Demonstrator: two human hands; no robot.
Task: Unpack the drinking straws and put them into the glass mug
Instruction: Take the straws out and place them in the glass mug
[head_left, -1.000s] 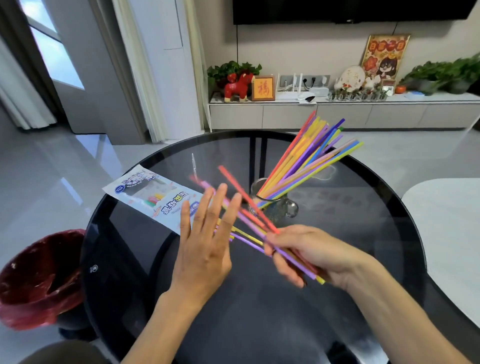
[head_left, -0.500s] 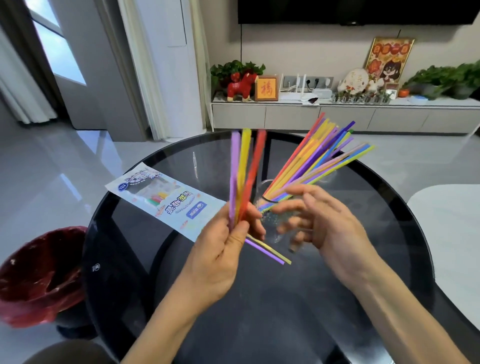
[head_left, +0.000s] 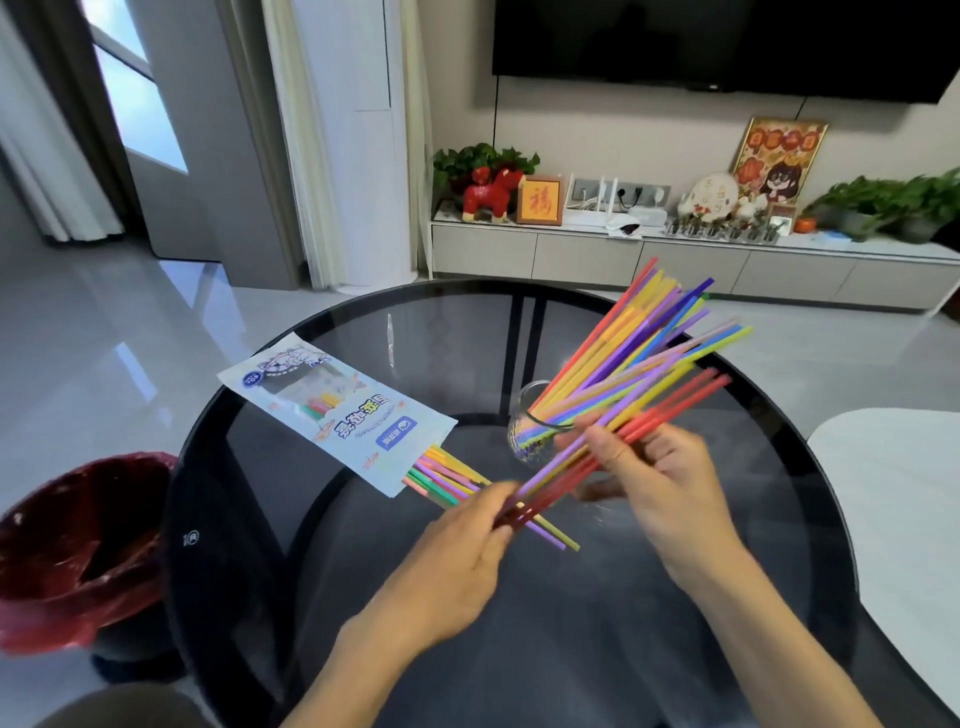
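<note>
A clear glass mug (head_left: 527, 434) stands mid-table holding a fan of coloured straws (head_left: 631, 338) that lean right. Both hands hold one small bundle of red, purple and yellow straws (head_left: 670, 397), tilted up to the right beside the mug. My left hand (head_left: 457, 561) pinches the bundle's lower end. My right hand (head_left: 660, 483) grips it higher up, just right of the mug. The opened straw package (head_left: 337, 410) lies flat to the left, with several straws (head_left: 441, 475) sticking out of its torn end onto the table.
The round dark glass table (head_left: 571, 649) fills the lower view. A bin with a red liner (head_left: 78, 545) stands on the floor at the left. A white seat edge (head_left: 904, 493) is at the right. A low cabinet with ornaments (head_left: 675, 254) runs along the far wall.
The bundle, held upright in my left hand half a second ago, now tilts right toward the mug. My right hand has closed on it. A second ago my right hand alone held it.
</note>
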